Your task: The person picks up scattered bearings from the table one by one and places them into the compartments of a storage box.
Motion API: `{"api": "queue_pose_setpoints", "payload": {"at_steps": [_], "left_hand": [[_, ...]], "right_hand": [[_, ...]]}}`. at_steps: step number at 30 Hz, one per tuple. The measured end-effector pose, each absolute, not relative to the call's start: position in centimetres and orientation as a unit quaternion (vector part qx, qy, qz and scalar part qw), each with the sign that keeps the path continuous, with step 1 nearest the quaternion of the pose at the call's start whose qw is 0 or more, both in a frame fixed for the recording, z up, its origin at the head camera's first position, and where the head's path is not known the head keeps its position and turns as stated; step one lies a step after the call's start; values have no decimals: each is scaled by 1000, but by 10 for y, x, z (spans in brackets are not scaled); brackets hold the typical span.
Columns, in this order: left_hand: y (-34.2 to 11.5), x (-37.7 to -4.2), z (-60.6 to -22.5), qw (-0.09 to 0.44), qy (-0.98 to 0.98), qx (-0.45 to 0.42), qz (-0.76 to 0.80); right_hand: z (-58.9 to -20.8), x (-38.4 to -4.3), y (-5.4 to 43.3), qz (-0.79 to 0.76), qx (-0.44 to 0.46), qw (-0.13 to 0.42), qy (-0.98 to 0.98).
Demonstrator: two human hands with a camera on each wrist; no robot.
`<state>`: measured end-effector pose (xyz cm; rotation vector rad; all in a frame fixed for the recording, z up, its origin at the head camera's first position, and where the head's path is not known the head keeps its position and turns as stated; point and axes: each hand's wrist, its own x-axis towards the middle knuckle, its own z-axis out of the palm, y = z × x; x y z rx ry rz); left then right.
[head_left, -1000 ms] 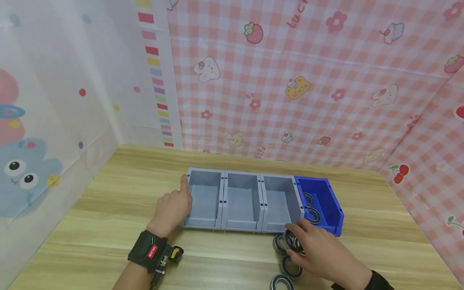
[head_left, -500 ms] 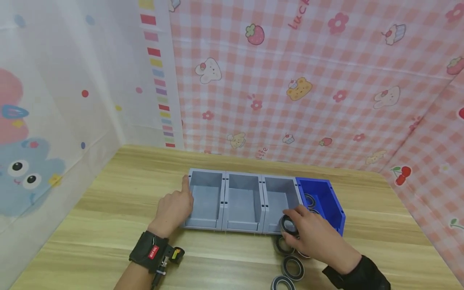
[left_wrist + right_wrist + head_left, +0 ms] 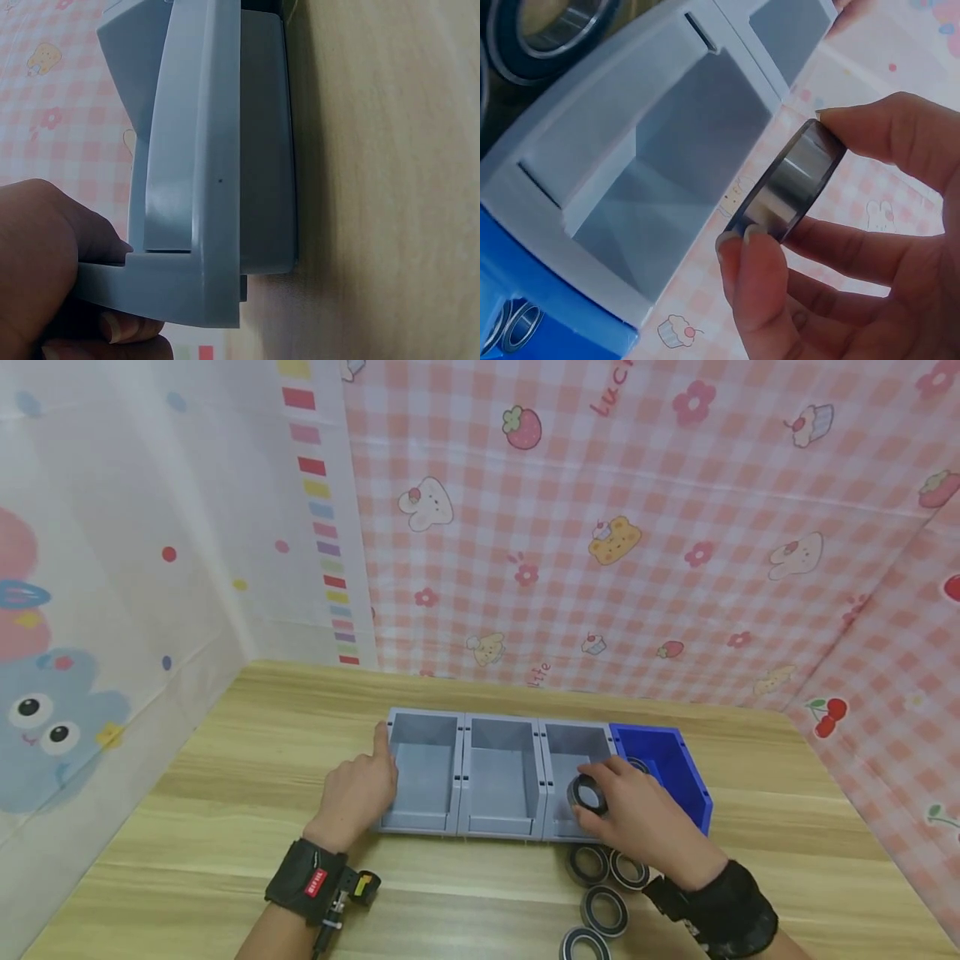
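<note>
Between thumb and fingertips my right hand (image 3: 641, 810) pinches a ball bearing (image 3: 587, 794), a dark-faced ring with a shiny metal outer side. It is held over the third grey bin (image 3: 577, 766), tilted in the right wrist view. My left hand (image 3: 358, 789) grips the side wall of the leftmost grey bin (image 3: 217, 172), its index finger lying along the rim. Several more bearings (image 3: 604, 911) lie on the table in front of the bins. A bearing (image 3: 521, 327) shows inside the blue bin (image 3: 686, 781) at the right end, partly hidden behind my right hand in the head view.
The second grey bin (image 3: 501, 777) stands between the other two grey ones, all joined in a row with the blue bin. Wooden tabletop (image 3: 225, 760) surrounds them. Printed cloth (image 3: 562, 527) hangs behind and at both sides.
My right hand has lifted a bearing from the group in front of the bins and carried it up and left over the third grey bin. My left hand keeps its place.
</note>
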<state>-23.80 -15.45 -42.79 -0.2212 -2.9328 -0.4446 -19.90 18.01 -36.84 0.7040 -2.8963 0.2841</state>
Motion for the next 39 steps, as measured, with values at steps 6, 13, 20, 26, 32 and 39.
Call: {"api": "queue_pose_setpoints", "payload": {"at_steps": [6, 13, 20, 26, 32, 39], "left_hand": [[-155, -238, -428, 85, -982, -77, -150], [-155, -238, -427, 77, -983, -69, -154], [-154, -238, -428, 78, -982, -69, -157], [-155, -239, -427, 83, -982, -73, -150], [-154, -239, -425, 69, -983, -62, -156], [-154, -239, -427, 65, -984, -62, -157]], "right_hand": [[-369, -209, 177, 116, 205, 57, -970], [-373, -222, 175, 129, 180, 41, -974], [-377, -235, 172, 127, 170, 31, -977], [-381, -246, 169, 132, 160, 13, -978], [-384, -254, 165, 133, 154, 4, -979], [-390, -263, 160, 123, 153, -1, -981]]}}
